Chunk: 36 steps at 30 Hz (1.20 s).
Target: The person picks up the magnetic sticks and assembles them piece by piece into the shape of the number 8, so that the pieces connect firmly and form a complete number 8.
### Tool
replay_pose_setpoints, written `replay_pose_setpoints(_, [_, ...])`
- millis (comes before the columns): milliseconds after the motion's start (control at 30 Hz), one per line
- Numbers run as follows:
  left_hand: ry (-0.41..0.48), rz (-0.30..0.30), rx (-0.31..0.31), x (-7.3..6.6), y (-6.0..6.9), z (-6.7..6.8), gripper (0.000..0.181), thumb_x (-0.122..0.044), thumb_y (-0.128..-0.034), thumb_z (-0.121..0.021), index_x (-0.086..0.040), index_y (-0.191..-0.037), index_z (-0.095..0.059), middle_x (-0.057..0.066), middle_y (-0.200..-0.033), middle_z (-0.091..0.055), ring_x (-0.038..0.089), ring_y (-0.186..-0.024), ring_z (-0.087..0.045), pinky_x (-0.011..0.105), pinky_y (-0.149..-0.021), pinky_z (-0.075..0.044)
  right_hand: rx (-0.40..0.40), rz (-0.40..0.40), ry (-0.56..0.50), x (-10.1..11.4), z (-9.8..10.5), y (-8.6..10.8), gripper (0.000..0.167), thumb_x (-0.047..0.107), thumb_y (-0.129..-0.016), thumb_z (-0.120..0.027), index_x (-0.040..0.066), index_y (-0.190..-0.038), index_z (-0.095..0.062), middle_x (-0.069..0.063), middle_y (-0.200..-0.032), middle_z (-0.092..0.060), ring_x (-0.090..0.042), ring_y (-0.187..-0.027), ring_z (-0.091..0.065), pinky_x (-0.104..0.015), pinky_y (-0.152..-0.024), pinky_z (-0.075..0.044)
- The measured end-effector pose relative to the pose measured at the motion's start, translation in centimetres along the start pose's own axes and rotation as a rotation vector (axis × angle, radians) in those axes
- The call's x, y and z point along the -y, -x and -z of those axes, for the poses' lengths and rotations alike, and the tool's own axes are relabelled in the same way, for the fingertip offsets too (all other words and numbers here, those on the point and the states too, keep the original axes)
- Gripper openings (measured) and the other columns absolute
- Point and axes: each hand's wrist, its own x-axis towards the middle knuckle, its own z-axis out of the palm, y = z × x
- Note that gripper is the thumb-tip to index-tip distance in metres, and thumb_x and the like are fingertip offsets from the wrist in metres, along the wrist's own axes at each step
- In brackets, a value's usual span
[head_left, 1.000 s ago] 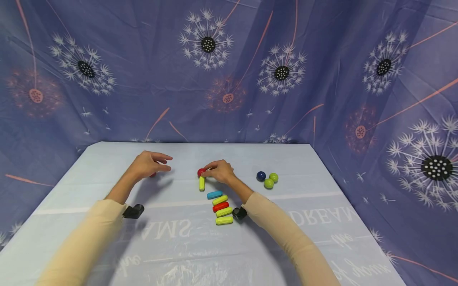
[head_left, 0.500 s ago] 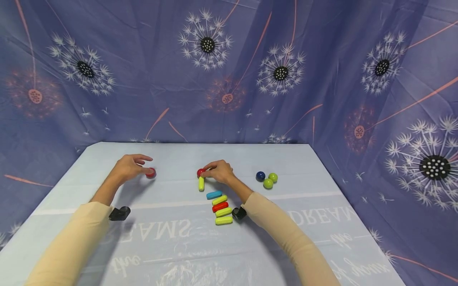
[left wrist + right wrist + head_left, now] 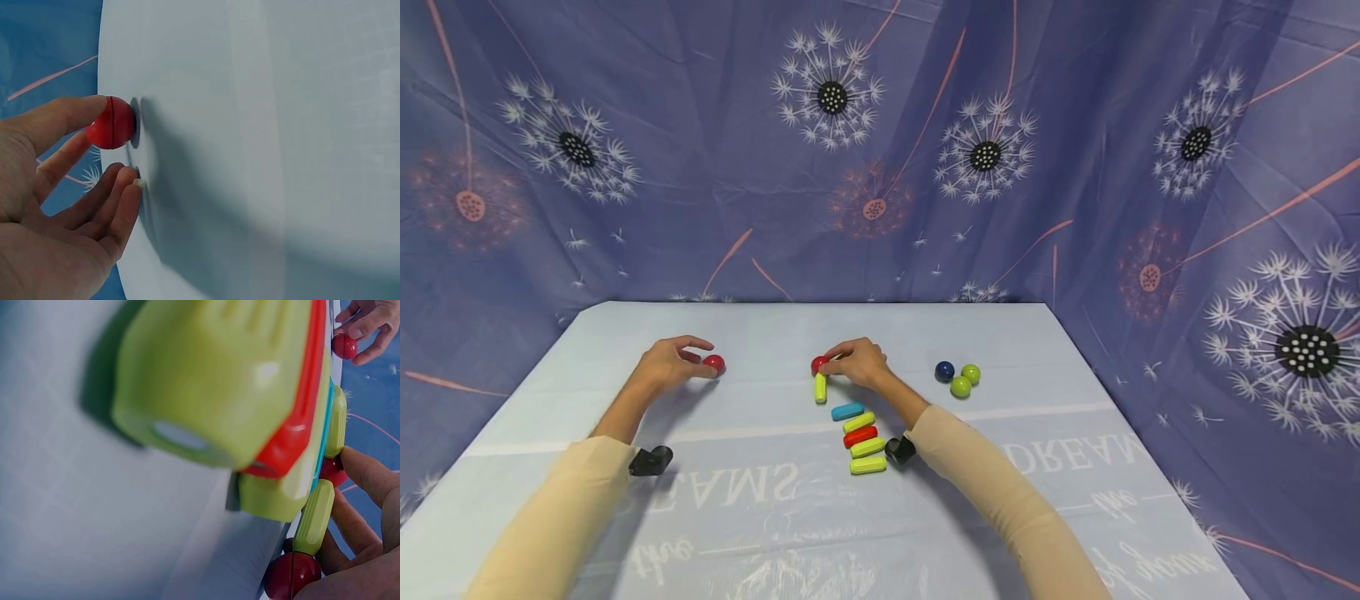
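Note:
My left hand (image 3: 672,364) is at the left of the table, thumb and index finger around a red ball (image 3: 714,364). In the left wrist view, the thumb touches the upper side of this red ball (image 3: 112,123), and the other fingers spread loosely below. At mid-table my right hand (image 3: 861,363) pinches another red ball (image 3: 818,364), joined to a yellow stick (image 3: 821,388) pointing toward me. The right wrist view reveals a second yellow stick (image 3: 314,519) and a further red ball (image 3: 292,575) by the right fingers, hidden from the head view.
Nearer me lies a row of loose sticks: a blue stick (image 3: 847,411), a red stick (image 3: 861,437) and several yellow ones. On the right, a dark blue ball (image 3: 944,371) sits beside two green balls (image 3: 961,387). A patterned curtain hangs behind the white-covered table (image 3: 760,533).
My left hand has gone left from beyond the red ball, and its thumb and index finger have come around it. My right hand stays at its red ball.

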Motion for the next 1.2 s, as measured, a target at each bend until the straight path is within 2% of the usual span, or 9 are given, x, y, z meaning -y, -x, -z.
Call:
replay_pose_setpoints(367, [0.0, -0.01, -0.021, 0.25, -0.01, -0.49, 0.057, -0.031, -0.0876, -0.078, -0.005, -0.136, -0.061, 0.024, -0.122, -0.07, 0.04, -0.114, -0.062, 0.031, -0.076, -0.043, 0.005, 0.005, 0.012, -0.15, -0.15, 0.02, 0.027, 0.042, -0.085, -0.079, 0.024, -0.104, -0.081, 0.003, -0.098, -0.075, -0.02, -0.094, -0.059, -0.05, -0.098, -0.035])
replay_pose_setpoints(567, [0.003, 0.008, -0.038, 0.15, 0.04, -0.51, 0.052, -0.031, -0.0885, -0.077, -0.006, -0.132, -0.064, 0.023, -0.118, -0.072, 0.037, -0.109, -0.063, 0.032, -0.074, -0.042, 0.003, 0.011, 0.005, -0.16, -0.17, -0.07, 0.027, 0.042, -0.085, -0.079, 0.024, -0.105, -0.081, 0.003, -0.098, -0.075, -0.02, -0.096, -0.06, -0.053, -0.101, -0.034])
replay_pose_setpoints(833, [-0.015, 0.011, -0.054, 0.07, -0.06, -0.43, 0.049, -0.031, -0.0874, -0.078, -0.006, -0.129, -0.067, 0.02, -0.113, -0.075, 0.029, -0.098, -0.065, 0.031, -0.072, -0.042, 0.007, 0.002, 0.005, 0.05, -0.04, -0.07, 0.027, 0.042, -0.085, -0.079, 0.024, -0.105, -0.081, 0.002, -0.099, -0.075, -0.021, -0.097, -0.06, -0.052, -0.099, -0.035])
replay_pose_setpoints(1200, [-0.019, 0.046, -0.041, -0.2, -0.04, -0.23, 0.048, -0.031, -0.0905, -0.075, -0.005, -0.13, -0.066, 0.023, -0.117, -0.072, 0.031, -0.101, -0.064, 0.032, -0.071, -0.042, 0.012, -0.006, -0.005, 0.05, 0.19, -0.03, 0.026, 0.041, -0.085, -0.08, 0.024, -0.105, -0.082, 0.001, -0.1, -0.076, -0.021, -0.097, -0.061, -0.052, -0.099, -0.036])
